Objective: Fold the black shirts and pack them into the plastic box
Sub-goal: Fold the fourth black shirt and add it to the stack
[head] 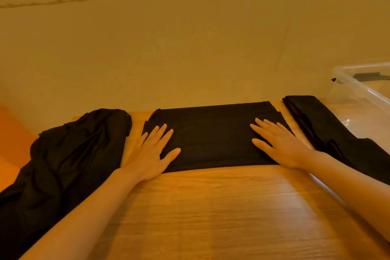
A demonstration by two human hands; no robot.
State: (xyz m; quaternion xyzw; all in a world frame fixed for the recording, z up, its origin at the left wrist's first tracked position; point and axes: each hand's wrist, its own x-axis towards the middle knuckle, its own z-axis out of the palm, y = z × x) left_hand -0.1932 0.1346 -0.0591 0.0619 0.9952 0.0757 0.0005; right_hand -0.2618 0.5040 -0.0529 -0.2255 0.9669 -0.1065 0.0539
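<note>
Fabric of the folded black shirt (213, 135) at frame centre on the table (211, 207) looks thin, limp and light, is pressed flat under the straight-fingered left hand (152, 152) and right hand (280, 143), and is probably best lifted by both short ends.
</note>
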